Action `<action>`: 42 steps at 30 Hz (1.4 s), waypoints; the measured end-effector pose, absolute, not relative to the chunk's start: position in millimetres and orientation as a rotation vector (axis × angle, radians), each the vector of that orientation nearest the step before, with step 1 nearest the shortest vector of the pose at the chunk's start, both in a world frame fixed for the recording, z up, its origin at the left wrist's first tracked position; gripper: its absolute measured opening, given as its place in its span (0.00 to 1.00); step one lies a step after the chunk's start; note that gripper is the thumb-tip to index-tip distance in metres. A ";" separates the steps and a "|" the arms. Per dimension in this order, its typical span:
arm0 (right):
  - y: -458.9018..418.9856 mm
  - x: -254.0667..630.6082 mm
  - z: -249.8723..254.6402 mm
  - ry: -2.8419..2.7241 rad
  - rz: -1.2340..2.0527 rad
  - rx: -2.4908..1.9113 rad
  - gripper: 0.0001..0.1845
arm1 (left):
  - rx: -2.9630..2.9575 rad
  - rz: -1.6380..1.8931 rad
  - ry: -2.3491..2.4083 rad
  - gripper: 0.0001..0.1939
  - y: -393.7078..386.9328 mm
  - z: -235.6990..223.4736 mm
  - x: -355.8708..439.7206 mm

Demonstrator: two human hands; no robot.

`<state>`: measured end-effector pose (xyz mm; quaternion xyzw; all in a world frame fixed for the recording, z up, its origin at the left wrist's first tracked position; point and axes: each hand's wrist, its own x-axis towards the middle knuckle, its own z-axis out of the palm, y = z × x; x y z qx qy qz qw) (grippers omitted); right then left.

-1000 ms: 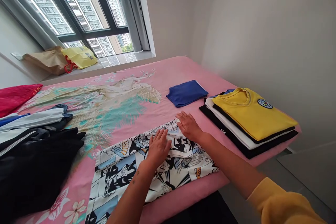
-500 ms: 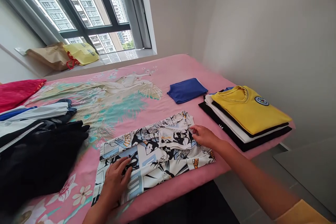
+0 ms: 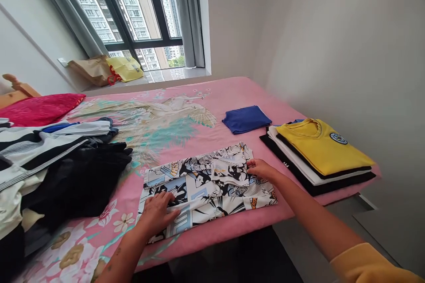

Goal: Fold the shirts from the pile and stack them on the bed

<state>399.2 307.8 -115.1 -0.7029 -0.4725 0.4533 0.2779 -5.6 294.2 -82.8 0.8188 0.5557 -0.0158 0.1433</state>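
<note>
A white shirt (image 3: 199, 190) with a black, blue and orange comic print lies on the bed, its long sides folded inward. My left hand (image 3: 157, 212) rests flat on its left end, fingers open. At the other end, my right hand (image 3: 260, 170) has thumb and fingertips closed on the edge beside the collar; part of the grip is hidden. Beyond the shirt is a folded blue garment (image 3: 246, 119). To the right stands a stack of folded clothes, a yellow shirt (image 3: 327, 148) with a round badge on top and white and black garments below.
Loose dark and striped clothes (image 3: 83, 172) are heaped on the left of the pink floral bed (image 3: 199, 135). Behind them lies a red cushion (image 3: 49, 106). A brown paper bag (image 3: 91, 70) and a yellow bag (image 3: 124, 68) sit on the windowsill. A wall borders the right.
My view has swung left, so the scene sits further right and more of the loose clothes show. My right fingertips have closed on the shirt's edge; my left hand stays on the shirt.
</note>
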 end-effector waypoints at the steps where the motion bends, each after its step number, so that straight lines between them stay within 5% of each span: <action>1: 306.7 396.1 -114.0 -1.239 1.269 -1.844 0.15 | 2.348 -0.056 1.599 0.14 294.3 -81.6 -5.4; 11: 245.9 383.8 -99.8 -1.200 1.491 -1.390 0.20 | 2.316 -0.088 1.553 0.09 287.6 -82.8 -31.3; 16: 201.1 379.0 -88.4 -1.471 1.550 -1.389 0.17 | 2.359 0.016 1.501 0.07 274.0 -85.8 -47.0; 21: 204.9 357.8 -96.9 -1.109 1.698 -1.550 0.24 | 2.417 0.097 1.495 0.09 263.8 -82.0 -50.9; 35: 125.9 343.8 -37.6 -1.717 1.458 -1.455 0.18 | 2.528 0.196 1.475 0.16 179.2 -84.5 -79.9; 42: 141.7 355.9 -32.3 -1.630 1.053 -1.565 0.17 | 2.409 0.400 1.517 0.09 179.6 -75.5 -104.0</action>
